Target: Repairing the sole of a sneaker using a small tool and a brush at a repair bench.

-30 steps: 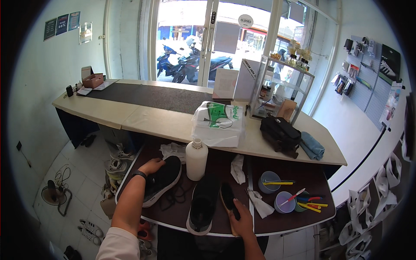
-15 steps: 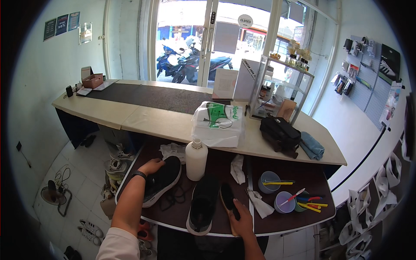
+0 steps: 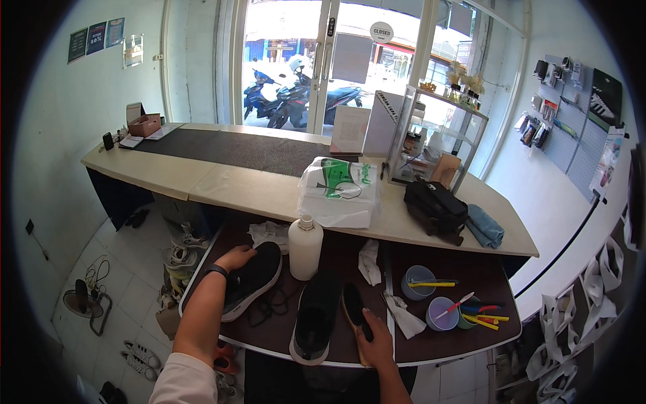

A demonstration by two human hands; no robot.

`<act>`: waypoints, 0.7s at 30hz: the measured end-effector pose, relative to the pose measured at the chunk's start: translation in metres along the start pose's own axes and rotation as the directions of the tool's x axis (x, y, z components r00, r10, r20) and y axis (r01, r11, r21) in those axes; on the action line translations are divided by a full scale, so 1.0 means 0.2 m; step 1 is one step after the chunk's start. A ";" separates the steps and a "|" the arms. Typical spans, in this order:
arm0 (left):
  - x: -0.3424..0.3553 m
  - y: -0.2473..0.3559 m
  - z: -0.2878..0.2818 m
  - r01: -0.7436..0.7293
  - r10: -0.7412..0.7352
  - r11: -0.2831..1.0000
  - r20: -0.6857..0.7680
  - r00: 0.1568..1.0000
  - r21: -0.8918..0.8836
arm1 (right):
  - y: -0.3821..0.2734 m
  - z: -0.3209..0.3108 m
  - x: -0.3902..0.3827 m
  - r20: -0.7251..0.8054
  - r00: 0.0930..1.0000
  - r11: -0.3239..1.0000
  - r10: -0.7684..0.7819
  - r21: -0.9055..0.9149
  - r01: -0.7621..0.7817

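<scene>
My left hand [image 3: 237, 258] is closed on the upper edge of a black shoe [image 3: 261, 276] with a pale sole, at the left of the dark brown low table. Its mate, another black shoe [image 3: 317, 311], stands in the middle with its heel toward me. My right hand [image 3: 374, 342] grips a shoe brush [image 3: 352, 306] with a wooden body and dark bristles, lying just right of that shoe. Black laces [image 3: 269, 307] lie loose between the shoes. Behind them an uncapped white bottle [image 3: 305, 250] stands upright.
Cups [image 3: 442, 314] with coloured-handled brushes stand at the right, near crumpled white cloths [image 3: 404, 316]. On the cream counter [image 3: 249, 185] behind are a plastic bag [image 3: 340, 195], a black bag [image 3: 436, 209] and a glass display case [image 3: 437, 138]. Shoes and a fan [image 3: 84, 304] sit on the floor at left.
</scene>
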State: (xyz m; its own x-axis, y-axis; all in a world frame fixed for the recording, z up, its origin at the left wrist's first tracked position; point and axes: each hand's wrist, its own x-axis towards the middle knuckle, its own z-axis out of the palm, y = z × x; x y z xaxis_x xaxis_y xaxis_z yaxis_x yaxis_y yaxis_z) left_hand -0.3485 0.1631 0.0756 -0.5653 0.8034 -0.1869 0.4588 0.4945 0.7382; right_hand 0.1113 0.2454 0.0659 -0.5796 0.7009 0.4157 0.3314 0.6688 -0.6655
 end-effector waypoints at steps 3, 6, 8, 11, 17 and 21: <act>0.00 0.00 0.00 0.017 -0.017 1.000 0.000 1.000 -0.013 | 0.00 0.00 0.00 0.001 1.000 1.000 -0.004 -0.008 0.004; 0.00 0.00 0.00 0.026 -0.026 0.999 0.011 1.000 -0.040 | 0.00 0.00 0.00 0.000 1.000 1.000 -0.010 -0.006 0.010; 0.00 0.00 0.00 0.018 -0.018 0.999 0.010 1.000 -0.036 | 0.00 0.00 0.00 0.003 1.000 1.000 -0.008 -0.007 0.008; 0.01 -0.01 0.00 0.012 -0.012 0.999 0.003 1.000 -0.035 | 0.00 0.00 0.00 -0.002 1.000 1.000 -0.011 -0.013 0.011; 0.00 0.00 0.00 -0.005 0.005 1.000 -0.004 1.000 -0.008 | 0.00 0.00 0.00 0.005 1.000 1.000 0.001 -0.010 -0.001; 0.00 -0.01 0.00 -0.012 0.012 1.000 -0.004 1.000 0.000 | 0.02 0.01 0.00 0.001 1.000 1.000 -0.009 -0.009 0.009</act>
State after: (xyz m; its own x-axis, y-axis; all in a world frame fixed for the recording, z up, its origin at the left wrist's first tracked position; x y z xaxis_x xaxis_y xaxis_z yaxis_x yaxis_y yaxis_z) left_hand -0.3499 0.1627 0.0743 -0.5627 0.8078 -0.1755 0.4651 0.4848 0.7407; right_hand 0.1118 0.2467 0.0626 -0.5830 0.6946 0.4213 0.3328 0.6773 -0.6562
